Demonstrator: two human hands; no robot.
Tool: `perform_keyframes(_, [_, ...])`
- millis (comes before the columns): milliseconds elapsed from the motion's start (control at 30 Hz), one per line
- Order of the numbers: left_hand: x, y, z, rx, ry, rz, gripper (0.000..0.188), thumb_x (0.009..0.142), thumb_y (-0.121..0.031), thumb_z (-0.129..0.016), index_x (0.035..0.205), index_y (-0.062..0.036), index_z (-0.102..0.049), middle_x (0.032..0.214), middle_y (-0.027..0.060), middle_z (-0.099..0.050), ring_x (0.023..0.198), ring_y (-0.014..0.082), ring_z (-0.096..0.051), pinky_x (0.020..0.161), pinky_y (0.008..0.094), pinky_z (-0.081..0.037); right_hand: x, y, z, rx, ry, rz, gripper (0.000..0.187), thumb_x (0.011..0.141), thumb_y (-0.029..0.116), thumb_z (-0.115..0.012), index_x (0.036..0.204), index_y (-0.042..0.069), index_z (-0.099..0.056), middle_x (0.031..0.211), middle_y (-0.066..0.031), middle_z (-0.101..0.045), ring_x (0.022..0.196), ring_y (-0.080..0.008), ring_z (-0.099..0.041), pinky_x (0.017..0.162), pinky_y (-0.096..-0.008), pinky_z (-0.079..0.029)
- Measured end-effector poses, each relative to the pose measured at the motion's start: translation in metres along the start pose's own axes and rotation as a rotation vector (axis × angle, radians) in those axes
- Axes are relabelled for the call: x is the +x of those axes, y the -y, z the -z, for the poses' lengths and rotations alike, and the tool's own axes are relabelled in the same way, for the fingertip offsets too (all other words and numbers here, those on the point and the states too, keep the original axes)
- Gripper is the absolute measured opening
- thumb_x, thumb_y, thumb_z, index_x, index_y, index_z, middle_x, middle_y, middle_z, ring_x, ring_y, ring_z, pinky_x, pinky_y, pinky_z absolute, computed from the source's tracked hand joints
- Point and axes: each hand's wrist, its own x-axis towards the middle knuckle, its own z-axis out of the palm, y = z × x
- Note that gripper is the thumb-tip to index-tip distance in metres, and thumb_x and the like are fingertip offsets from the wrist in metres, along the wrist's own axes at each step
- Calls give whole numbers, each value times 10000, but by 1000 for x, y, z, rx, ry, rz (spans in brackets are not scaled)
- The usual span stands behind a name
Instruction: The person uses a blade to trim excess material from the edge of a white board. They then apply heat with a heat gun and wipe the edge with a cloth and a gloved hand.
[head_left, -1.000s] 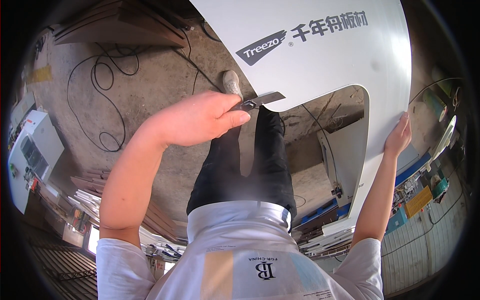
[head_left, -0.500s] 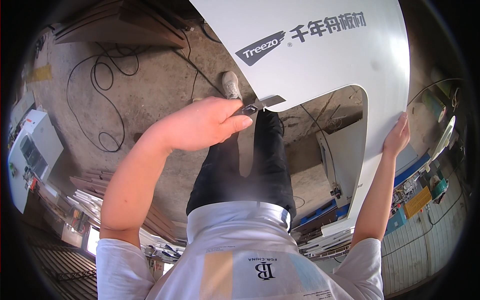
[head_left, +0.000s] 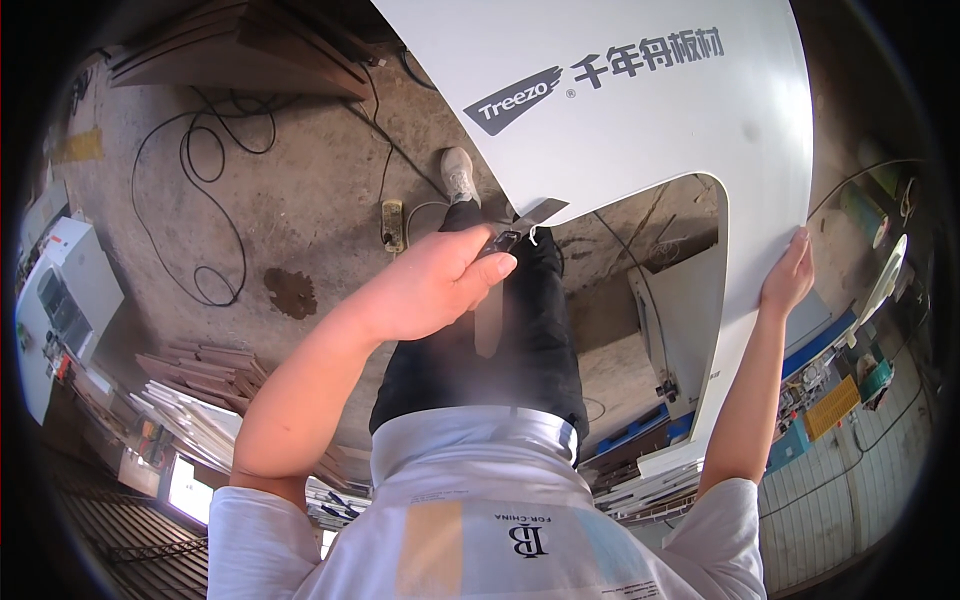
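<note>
My left hand point(head_left: 425, 287) is closed round the dark handle of a utility knife point(head_left: 545, 211), thumb along its near side. The knife's broad grey blade lies over the lower left corner of a large white board point(head_left: 620, 130) with dark printing on its face. A thin white curl hangs from the edge close to the blade. The board has a big rounded cutout, with a long arm running down on its right side. On that arm's outer edge my right hand point(head_left: 788, 272) is closed, gripping the board; its fingertips are partly hidden.
Black cables point(head_left: 205, 190) loop over the concrete floor to the left. Stacked brown panels point(head_left: 235, 60) stand at the upper left, and white strips point(head_left: 180, 415) are piled at lower left. A power strip point(head_left: 392, 226) lies beside my shoe point(head_left: 457, 172). Tools and trays point(head_left: 832, 408) crowd the right.
My left hand, with the knife, has come slightly down toward me. The white board has shifted a little left, and my right hand has moved with it. A white curl now shows more clearly.
</note>
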Motion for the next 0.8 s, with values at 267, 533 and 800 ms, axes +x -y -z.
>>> perform_keyframes(267, [6,6,-23,-55,-51,2,342,1089,-312,-562,946,-2,-536,712,94,-595,658,199,-542,643,377,-464,-1,1,0,-2,-13,21,554,1080,526,-468,1157,57,-752,912,-80,-729,873,-200,-664,827,-343,-504])
perform_keyframes(533, [11,6,-73,-491,-157,-41,266,1134,-299,-470,1052,-55,-538,683,-10,-520,557,71,-475,522,237,-387,0,2,0,20,22,-1,536,1082,505,-474,1145,51,-752,905,-86,-731,872,-196,-667,815,-337,-504])
perform_keyframes(800, [22,-5,-93,-532,-255,-81,325,1110,-346,-496,946,-66,-499,681,-17,-527,558,62,-489,539,250,-417,-4,10,2,27,31,-43,537,1076,513,-479,1095,51,-753,859,-60,-715,826,-183,-654,785,-334,-500])
